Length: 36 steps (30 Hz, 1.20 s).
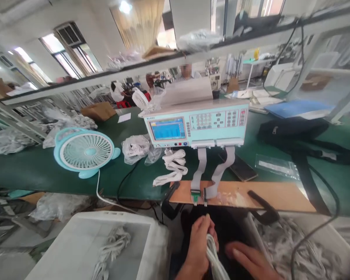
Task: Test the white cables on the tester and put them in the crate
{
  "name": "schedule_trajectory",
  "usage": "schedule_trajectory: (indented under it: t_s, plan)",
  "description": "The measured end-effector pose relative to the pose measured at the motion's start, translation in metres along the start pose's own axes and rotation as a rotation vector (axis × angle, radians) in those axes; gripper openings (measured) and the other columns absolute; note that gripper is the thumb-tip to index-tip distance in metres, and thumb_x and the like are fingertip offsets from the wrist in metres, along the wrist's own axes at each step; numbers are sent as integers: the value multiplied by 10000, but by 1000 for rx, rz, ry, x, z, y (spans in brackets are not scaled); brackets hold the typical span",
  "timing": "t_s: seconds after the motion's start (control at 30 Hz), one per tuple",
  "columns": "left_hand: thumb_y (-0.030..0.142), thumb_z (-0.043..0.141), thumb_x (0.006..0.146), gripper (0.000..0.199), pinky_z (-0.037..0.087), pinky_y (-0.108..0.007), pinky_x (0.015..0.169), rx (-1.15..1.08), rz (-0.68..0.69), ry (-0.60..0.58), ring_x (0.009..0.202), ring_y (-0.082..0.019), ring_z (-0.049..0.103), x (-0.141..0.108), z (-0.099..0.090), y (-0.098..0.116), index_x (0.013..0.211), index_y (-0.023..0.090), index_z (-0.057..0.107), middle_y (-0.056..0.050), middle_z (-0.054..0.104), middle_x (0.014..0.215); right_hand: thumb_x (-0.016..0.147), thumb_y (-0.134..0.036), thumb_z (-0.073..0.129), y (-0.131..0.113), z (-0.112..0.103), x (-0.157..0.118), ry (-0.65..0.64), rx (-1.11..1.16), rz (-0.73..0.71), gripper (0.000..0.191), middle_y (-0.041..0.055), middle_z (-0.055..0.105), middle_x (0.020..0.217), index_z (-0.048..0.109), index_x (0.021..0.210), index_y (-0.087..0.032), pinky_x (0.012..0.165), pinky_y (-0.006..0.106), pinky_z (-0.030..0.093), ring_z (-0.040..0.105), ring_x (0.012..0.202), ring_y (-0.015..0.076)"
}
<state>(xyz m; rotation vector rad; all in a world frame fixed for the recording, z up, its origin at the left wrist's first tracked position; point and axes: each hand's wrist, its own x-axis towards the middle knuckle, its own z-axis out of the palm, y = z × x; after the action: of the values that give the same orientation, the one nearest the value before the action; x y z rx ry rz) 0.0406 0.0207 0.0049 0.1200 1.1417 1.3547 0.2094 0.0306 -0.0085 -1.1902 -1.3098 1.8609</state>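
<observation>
White cable (216, 259) lies bunched in long loops near the bottom of the head view. It is clamped in the left hand (198, 243), whose fingers close around it and pinch together at the top. The right hand (249, 257) is just beside it, apart from the loops. It is blurry, so I cannot tell if those fingers hold anything.

Right now, the step looks like holding the bunch in front of the wooden board (245, 193). Moving it calls for a snug left grip, I think, since loose loops could slip or snag.

Two flat gray ribbons (202, 163) (225, 169) come down from the machine (214, 128) with the blue screen to small clips at the board's front edge. More white cord (175, 167) lies on the green table (128, 182). One pale bin (151, 233) sits to the left with bunches inside; another (258, 239) sits to the right with a messy heap.
</observation>
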Motion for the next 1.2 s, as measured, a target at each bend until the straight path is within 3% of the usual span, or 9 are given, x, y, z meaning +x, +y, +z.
schedule_trajectory:
  t_s: [0.1,0.17,0.27,0.37,0.5,0.63,0.8,1.0,1.2]
  plan:
    - [556,687,659,457,279,-173,375,-12,84,4,354,-49,352,-4,3,11,604,175,442,90,353,430,813,-462,609,-6,39,11,-320,-21,-28,280,37,659,840,703,818,-198,748,295,444,563,818,219]
    - [537,640,724,418,331,-183,431,74,194,39,412,-63,411,-5,-3,14,626,165,477,70,396,460,816,-485,602,-5,58,19,-384,78,2,331,30,632,758,686,818,-165,642,255,423,537,701,170]
    - [485,537,832,337,436,-211,627,332,404,52,681,-113,554,-11,-20,13,850,154,597,-20,588,728,794,-476,638,3,67,22,-311,319,171,336,14,606,665,671,819,-143,526,213,370,498,567,119]
    - [420,516,862,277,447,-248,792,545,525,58,875,-150,566,-17,-38,8,973,176,587,-51,606,949,832,-452,600,10,58,19,-234,550,246,330,23,613,668,678,898,-138,539,216,391,532,577,123]
    - [378,522,850,218,469,-238,609,620,391,-37,668,-130,555,-23,-54,-3,872,163,551,-9,571,746,788,-354,662,12,45,19,-151,735,222,269,44,660,780,694,958,-148,706,262,451,601,729,159]
    - [303,589,784,182,466,-215,552,561,231,-243,705,-143,559,-31,-57,-16,892,161,552,-14,573,765,755,-396,615,13,45,24,-81,844,229,339,98,696,930,710,974,-154,771,341,465,619,865,233]
    - [253,619,760,177,491,-243,604,583,225,-322,716,-152,569,-34,-53,-26,912,162,612,-44,611,818,751,-451,582,15,48,28,-103,858,205,416,108,693,890,719,969,-124,766,341,472,611,859,243]
    - [134,530,793,164,471,-264,687,862,625,-329,779,-168,572,-33,-47,-26,852,199,668,-62,610,846,780,-506,618,23,49,28,-28,735,263,418,48,642,796,708,980,-150,676,263,469,588,712,173]
    - [104,561,760,142,465,-241,628,920,659,-310,751,-162,564,-30,-43,-27,842,184,643,-60,591,831,778,-480,633,36,46,28,52,584,212,391,6,595,693,677,988,-153,561,262,451,548,596,150]
